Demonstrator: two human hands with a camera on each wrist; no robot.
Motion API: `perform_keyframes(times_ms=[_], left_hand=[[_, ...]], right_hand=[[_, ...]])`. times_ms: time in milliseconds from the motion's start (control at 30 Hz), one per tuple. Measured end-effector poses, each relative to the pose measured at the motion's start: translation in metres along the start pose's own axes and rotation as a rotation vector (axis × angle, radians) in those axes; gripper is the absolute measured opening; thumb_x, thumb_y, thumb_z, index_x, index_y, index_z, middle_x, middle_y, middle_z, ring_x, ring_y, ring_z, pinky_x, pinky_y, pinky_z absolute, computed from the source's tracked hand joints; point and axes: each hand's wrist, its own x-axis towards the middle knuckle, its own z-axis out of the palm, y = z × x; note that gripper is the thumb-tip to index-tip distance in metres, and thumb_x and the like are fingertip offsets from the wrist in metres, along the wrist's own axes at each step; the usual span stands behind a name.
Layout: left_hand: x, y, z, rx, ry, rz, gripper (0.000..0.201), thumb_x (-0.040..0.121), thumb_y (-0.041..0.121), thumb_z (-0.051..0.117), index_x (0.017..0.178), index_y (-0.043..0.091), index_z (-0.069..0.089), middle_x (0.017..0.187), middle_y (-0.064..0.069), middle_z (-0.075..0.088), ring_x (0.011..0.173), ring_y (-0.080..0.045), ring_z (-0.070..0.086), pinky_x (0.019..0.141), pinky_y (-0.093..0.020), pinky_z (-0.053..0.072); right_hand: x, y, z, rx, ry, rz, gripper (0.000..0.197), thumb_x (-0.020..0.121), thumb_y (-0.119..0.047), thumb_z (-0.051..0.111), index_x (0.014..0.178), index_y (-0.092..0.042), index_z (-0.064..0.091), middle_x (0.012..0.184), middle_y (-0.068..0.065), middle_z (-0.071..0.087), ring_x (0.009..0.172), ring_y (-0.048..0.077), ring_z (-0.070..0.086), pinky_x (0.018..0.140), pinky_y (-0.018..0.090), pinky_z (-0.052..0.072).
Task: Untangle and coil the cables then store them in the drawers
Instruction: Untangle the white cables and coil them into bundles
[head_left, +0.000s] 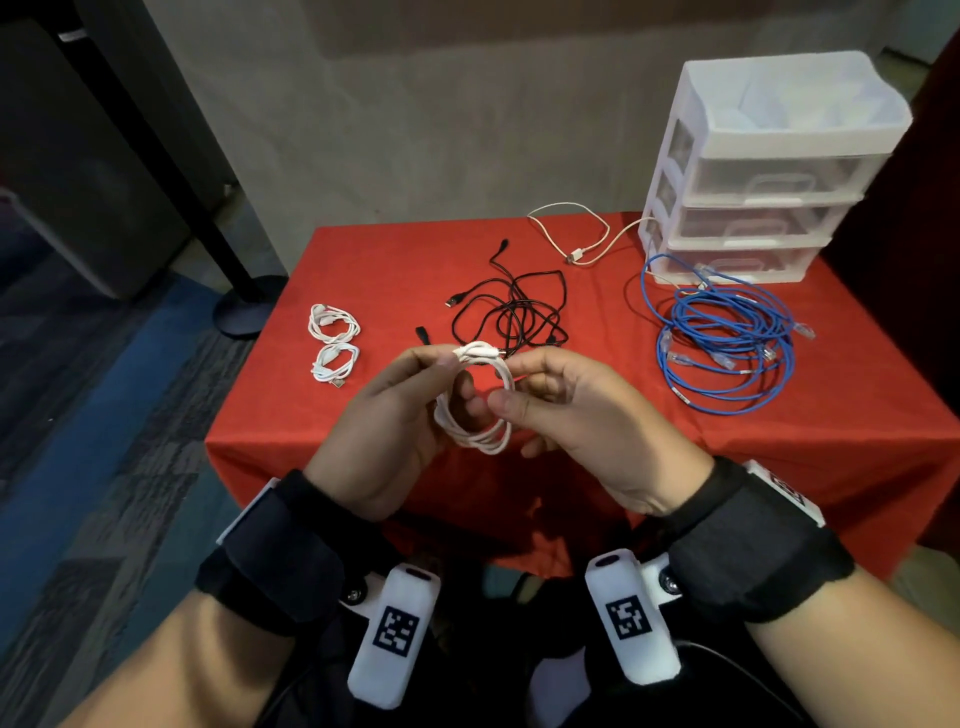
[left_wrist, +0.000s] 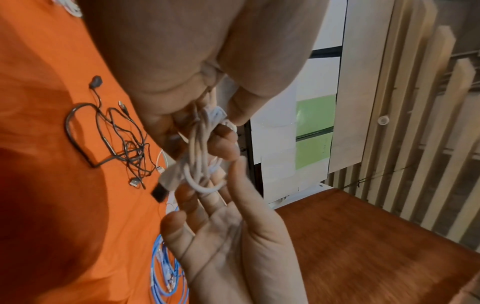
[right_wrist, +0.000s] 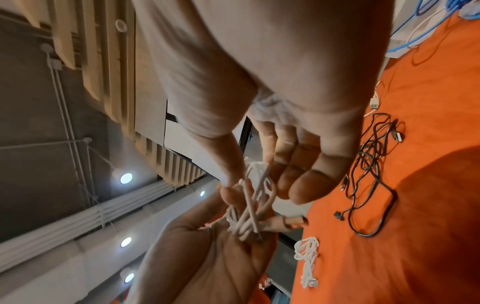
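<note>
Both hands hold 1 thin white coiled cable above the near edge of the red-clothed table. Left hand pinches the coil's top beside the plug; right hand grasps its other side with thumb and fingers. Bare red cloth lies under the hands. On the cloth, 2 small white coiled cables sit near the left edge, a tangled black cable in the middle, and loose blue network cables touch the white plastic 3-drawer unit at the far right corner.
</note>
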Motion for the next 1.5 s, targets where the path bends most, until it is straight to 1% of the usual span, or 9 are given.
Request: perform_keyframes(times_ms=[233, 367, 600, 767, 833, 1000, 1133, 1367, 1500], left_hand=[[-0.003, -0.008, -0.005, 0.319, 0.016, 0.12, 0.02, 0.098, 0.023, 0.062, 0.112, 0.012, 0.068, 0.089, -0.018, 0.064, 0.083, -0.025, 0.056, 0.077, -0.042, 0.047], [-0.003, -0.011, -0.006, 0.42, 0.002, 0.147, 0.016, 0.103, 0.017, 0.056, 0.111, 0.012, 0.068, 0.077, -0.006, 0.063, 0.075, -0.02, 0.055, 0.071, -0.036, 0.048], [-0.008, -0.007, 0.001, 0.199, -0.095, 0.002, 0.019, 0.103, 0.017, 0.05, 0.114, 0.01, 0.064, 0.083, -0.004, 0.06, 0.07, -0.014, 0.063, 0.062, -0.037, 0.059], [-0.009, 0.0, 0.004, 0.039, -0.186, -0.076, 0.019, 0.103, 0.019, 0.049, 0.112, 0.012, 0.064, 0.081, -0.001, 0.059, 0.069, -0.011, 0.064, 0.063, -0.036, 0.061], [-0.008, 0.0, 0.005, 0.049, -0.167, -0.057, 0.019, 0.102, 0.021, 0.05, 0.107, 0.014, 0.067, 0.081, 0.0, 0.059, 0.069, -0.011, 0.064, 0.062, -0.036, 0.06], [-0.004, -0.001, 0.003, 0.123, -0.07, 0.018, 0.017, 0.101, 0.023, 0.053, 0.101, 0.012, 0.065, 0.083, -0.003, 0.059, 0.072, -0.013, 0.066, 0.061, -0.034, 0.058], [-0.001, -0.001, -0.004, 0.152, 0.024, 0.085, 0.014, 0.101, 0.021, 0.054, 0.105, 0.012, 0.064, 0.083, -0.007, 0.062, 0.073, -0.014, 0.068, 0.06, -0.034, 0.058], [0.036, 0.001, -0.07, 0.182, 0.262, 0.016, 0.01, 0.102, 0.025, 0.057, 0.103, 0.016, 0.055, 0.084, -0.001, 0.068, 0.077, -0.011, 0.069, 0.068, -0.037, 0.063], [0.078, 0.009, -0.135, 0.119, 0.395, -0.076, 0.014, 0.105, 0.024, 0.051, 0.11, 0.012, 0.058, 0.092, -0.005, 0.069, 0.083, -0.017, 0.074, 0.065, -0.038, 0.064]], right_hand=[[0.007, 0.014, -0.004, -0.003, 0.097, -0.038, 0.008, 0.095, -0.012, 0.07, 0.1, -0.015, 0.076, 0.079, 0.008, 0.071, 0.07, 0.02, 0.054, 0.067, 0.039, 0.042], [0.008, 0.011, -0.006, -0.029, 0.117, -0.033, 0.012, 0.099, -0.013, 0.065, 0.099, -0.015, 0.077, 0.084, 0.01, 0.077, 0.071, 0.018, 0.062, 0.07, 0.037, 0.046], [0.004, 0.001, -0.007, 0.288, -0.018, 0.08, 0.026, 0.092, -0.021, 0.066, 0.106, 0.001, 0.071, 0.093, 0.019, 0.07, 0.088, 0.036, 0.068, 0.086, 0.05, 0.053], [0.001, -0.005, -0.01, 0.462, -0.073, 0.125, 0.022, 0.091, -0.025, 0.059, 0.096, -0.007, 0.071, 0.078, 0.009, 0.072, 0.063, 0.018, 0.072, 0.057, 0.027, 0.058], [0.002, -0.004, -0.01, 0.454, -0.056, 0.111, 0.031, 0.093, -0.029, 0.059, 0.103, -0.003, 0.071, 0.087, 0.015, 0.073, 0.069, 0.022, 0.073, 0.063, 0.029, 0.06], [0.002, 0.004, -0.012, 0.312, 0.039, 0.059, 0.052, 0.097, -0.045, 0.055, 0.12, 0.0, 0.066, 0.103, 0.021, 0.063, 0.093, 0.032, 0.057, 0.086, 0.045, 0.049], [0.002, 0.011, -0.021, 0.106, 0.127, 0.001, 0.04, 0.097, -0.04, 0.059, 0.12, -0.008, 0.066, 0.1, 0.006, 0.069, 0.091, 0.021, 0.059, 0.076, 0.032, 0.046], [0.008, 0.045, -0.059, -0.39, 0.151, -0.015, 0.014, 0.097, -0.032, 0.067, 0.098, -0.018, 0.071, 0.088, -0.003, 0.068, 0.08, 0.009, 0.059, 0.082, 0.032, 0.047], [0.016, 0.076, -0.08, -0.733, 0.153, 0.022, 0.028, 0.083, -0.057, 0.066, 0.09, -0.03, 0.069, 0.097, -0.003, 0.066, 0.094, 0.012, 0.063, 0.098, 0.041, 0.049]])
